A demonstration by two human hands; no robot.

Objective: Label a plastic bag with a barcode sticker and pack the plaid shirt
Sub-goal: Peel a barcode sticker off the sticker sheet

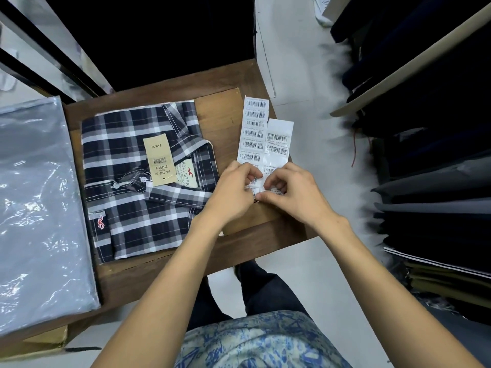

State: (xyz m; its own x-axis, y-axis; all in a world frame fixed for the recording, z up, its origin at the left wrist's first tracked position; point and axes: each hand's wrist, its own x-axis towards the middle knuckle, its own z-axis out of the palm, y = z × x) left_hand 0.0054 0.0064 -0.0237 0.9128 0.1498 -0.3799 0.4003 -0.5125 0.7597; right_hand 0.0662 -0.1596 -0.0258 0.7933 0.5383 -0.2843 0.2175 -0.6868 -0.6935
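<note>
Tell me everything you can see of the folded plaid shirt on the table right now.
The folded navy, grey and white plaid cotton-looking shirt lies flat on a brown board on the dark wooden table, collar pointing right. A tan paper price tag reading $29.50 rests on its buttoned front; a cream neck label shows inside the collar and a small red emblem marks the pocket. The left forearm crosses just above its lower right corner; neither hand grips it.

We stand at a wooden table (247, 243) with the folded plaid shirt (127, 187) lying on a board (220, 112) at its middle. A price tag (158, 158) rests on the shirt near the collar. Left of the shirt lies a stack of plastic bags (39, 197). Right of it, at the table's edge, lie two barcode sticker strips (261, 134), side by side, their near ends under our left hand (235, 193) and right hand (292, 192). Shelves of folded garments (430, 181) stand further right.
</note>
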